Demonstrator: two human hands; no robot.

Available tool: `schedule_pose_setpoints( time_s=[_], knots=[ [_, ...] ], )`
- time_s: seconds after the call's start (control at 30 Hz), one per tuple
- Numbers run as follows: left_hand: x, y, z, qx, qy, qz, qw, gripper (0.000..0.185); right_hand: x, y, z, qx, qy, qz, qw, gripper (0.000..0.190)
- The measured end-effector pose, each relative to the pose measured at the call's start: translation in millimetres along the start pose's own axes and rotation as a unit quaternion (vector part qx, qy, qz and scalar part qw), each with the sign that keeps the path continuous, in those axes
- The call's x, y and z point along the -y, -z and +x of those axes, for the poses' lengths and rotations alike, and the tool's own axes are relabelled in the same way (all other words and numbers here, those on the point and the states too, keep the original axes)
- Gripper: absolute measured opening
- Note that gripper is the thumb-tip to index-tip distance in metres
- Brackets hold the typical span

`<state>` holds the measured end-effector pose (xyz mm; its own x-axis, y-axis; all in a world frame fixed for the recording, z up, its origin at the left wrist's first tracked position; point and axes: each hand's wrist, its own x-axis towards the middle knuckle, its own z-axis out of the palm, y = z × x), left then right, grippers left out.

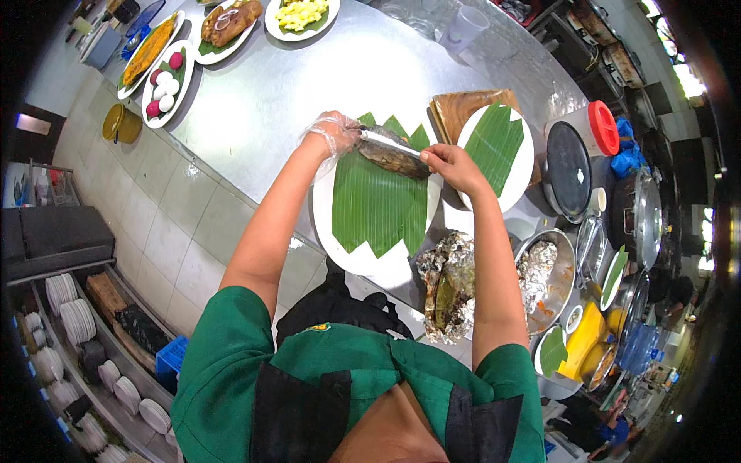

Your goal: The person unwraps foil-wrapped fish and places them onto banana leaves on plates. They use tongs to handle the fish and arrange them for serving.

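A dark cooked fish lies across the upper part of a cut banana leaf on a white oval plate. My left hand, in a clear plastic glove, is at the fish's left end; its fingertips and exact hold are partly hidden. Bare, my right hand pinches the right end of a pale, slim utensil, which lies over the fish and reaches to my left hand. Its kind cannot be told. Below on the right, opened, charred aluminium foil holds greenish-brown leaf wrapping.
Beside the main plate, a second leaf-lined plate rests on wooden boards. A metal bowl with a foil parcel stands right. Plated foods, including eggs, line the upper left. A plastic cup stands at the top.
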<state>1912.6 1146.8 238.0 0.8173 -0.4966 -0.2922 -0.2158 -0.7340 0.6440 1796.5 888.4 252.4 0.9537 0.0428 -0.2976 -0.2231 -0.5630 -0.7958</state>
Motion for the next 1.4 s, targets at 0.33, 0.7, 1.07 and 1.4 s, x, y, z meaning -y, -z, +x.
schedule_pose_setpoints(
  time_s=[0.33,0.7,1.07,1.4],
  knots=[
    [-19,-52,-45,-0.384,-0.089,0.082,0.915,0.054,5,5,0,0.01,-0.021,-0.011,1.0,0.035],
    [-59,-120,-62,-0.062,-0.236,0.305,0.921,0.049,10,14,9,0.027,-0.014,-0.036,0.999,0.043],
    [-56,-90,-71,-0.096,-0.288,0.173,0.937,0.048,56,87,-33,-0.105,0.01,-0.155,0.982,0.029],
    [14,-68,-149,-0.323,-0.143,-0.046,0.935,0.031,19,9,-143,-0.21,-0.139,0.139,0.958,0.035]
  ],
)
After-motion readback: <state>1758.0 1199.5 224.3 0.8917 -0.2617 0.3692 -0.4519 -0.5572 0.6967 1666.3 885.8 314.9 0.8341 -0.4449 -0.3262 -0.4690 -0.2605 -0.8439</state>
